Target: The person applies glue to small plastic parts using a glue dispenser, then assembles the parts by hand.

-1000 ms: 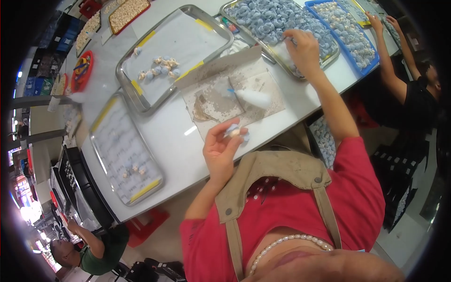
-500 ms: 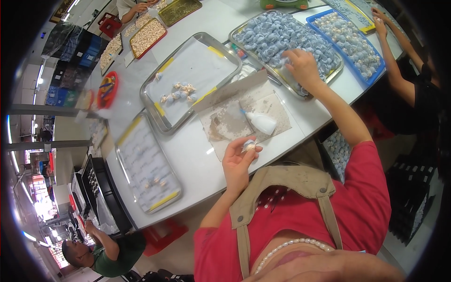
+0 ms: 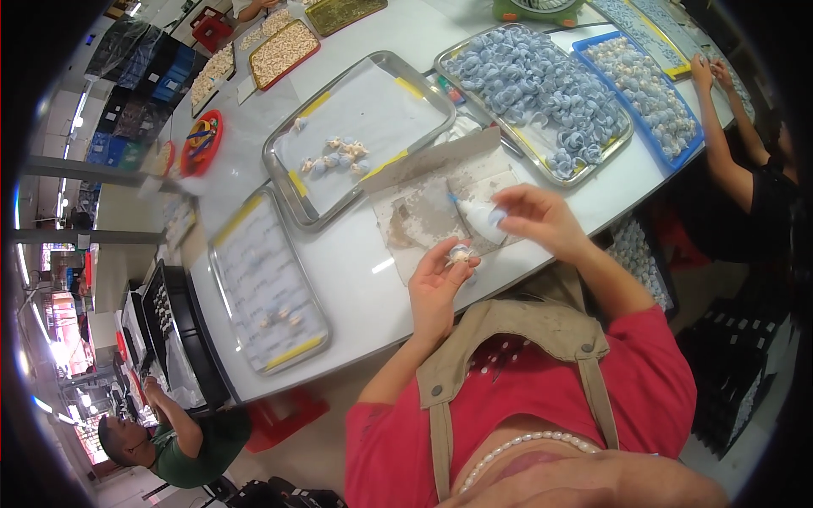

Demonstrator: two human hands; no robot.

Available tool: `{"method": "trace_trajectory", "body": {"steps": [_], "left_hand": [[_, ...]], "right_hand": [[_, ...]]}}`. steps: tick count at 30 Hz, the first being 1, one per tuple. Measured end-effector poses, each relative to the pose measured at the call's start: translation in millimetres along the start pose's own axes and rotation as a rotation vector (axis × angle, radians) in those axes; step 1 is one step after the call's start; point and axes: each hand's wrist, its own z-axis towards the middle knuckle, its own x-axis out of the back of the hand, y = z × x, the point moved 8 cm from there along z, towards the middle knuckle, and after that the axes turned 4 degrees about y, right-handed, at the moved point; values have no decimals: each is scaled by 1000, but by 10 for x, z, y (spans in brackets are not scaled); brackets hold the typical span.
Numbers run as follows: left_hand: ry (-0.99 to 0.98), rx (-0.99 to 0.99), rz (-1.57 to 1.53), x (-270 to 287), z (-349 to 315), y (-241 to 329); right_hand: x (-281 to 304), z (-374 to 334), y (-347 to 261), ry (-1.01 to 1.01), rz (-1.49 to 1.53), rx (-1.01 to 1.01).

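Note:
My left hand [image 3: 434,284] pinches a small cream figurine [image 3: 460,253] with a pale blue part, just over the table's near edge. Between the fingertips of my right hand [image 3: 542,223] is a small pale blue cup-shaped piece [image 3: 497,218], close to the figurine but apart from it. Behind my hands a white squeeze bottle [image 3: 476,212] with a blue tip lies on a stained cardboard sheet [image 3: 415,190]; my right fingers partly cover it. Many blue cup-shaped pieces [image 3: 533,89] fill a metal tray at the back right.
A paper-lined metal tray [image 3: 360,110] bears several cream-and-blue figurines [image 3: 334,157]. Left of it stands another tray [image 3: 267,279] with a few. A blue tray [image 3: 648,97] of figurines is at the far right, near a co-worker's hands [image 3: 711,72]. A red basket [image 3: 203,142] sits at left.
My right hand has come back from the tray of blue pieces toward my left hand, with one blue piece in its fingers. My left hand still holds the figurine.

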Motion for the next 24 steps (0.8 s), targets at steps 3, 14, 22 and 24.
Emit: {"method": "trace_trajectory", "body": {"steps": [3,14,22,24], "left_hand": [[-12,-22,12,6,4,38],[-88,-76,-5,-25,-15,135],[-81,-60,28,-88,-25,126],[-76,-57,30,-85,-27,112]], "right_hand": [[-185,-73,-121,-41,-187,177],[-438,-173,-259,-80,-286,323],[-347,-214,-205,-57,-264,272],[-342,-221,-205,-62,-253,278]]}}
